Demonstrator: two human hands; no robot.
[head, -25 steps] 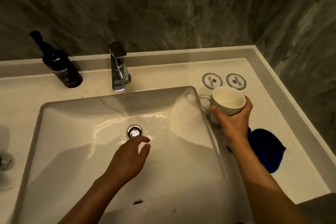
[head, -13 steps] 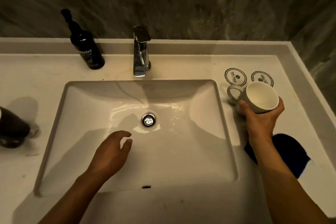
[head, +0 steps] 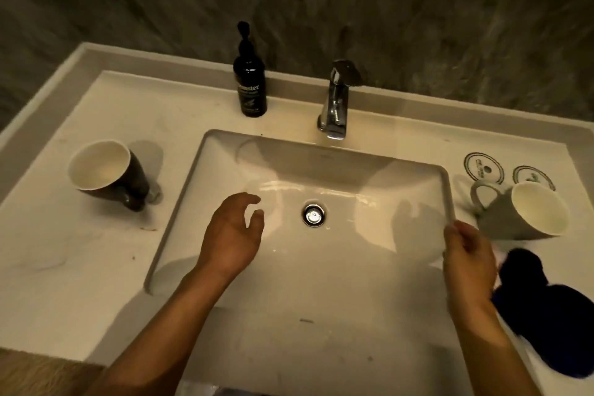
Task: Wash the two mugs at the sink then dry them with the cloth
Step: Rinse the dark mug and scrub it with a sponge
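Observation:
A grey mug [head: 501, 219] with a white inside stands on the counter right of the sink [head: 321, 251], its handle to the left. A dark mug [head: 128, 180] with a white inside stands on the counter left of the sink. The dark blue cloth [head: 546, 315] lies on the counter near the right front. My right hand [head: 469, 260] hovers at the sink's right rim, just below the grey mug, fingers apart and holding nothing. My left hand [head: 231, 235] hangs over the basin left of the drain [head: 313, 215], fingers curled loosely, empty.
A chrome tap [head: 336, 106] stands behind the basin with no water visibly running. A black pump bottle [head: 250, 87] is left of it. Two round printed coasters [head: 483, 168] lie at the back right. A dark stone wall rises behind the counter.
My right hand has set the grey mug down on the counter and let go, drawing back to the sink rim. The view has swung left, bringing the dark mug into sight.

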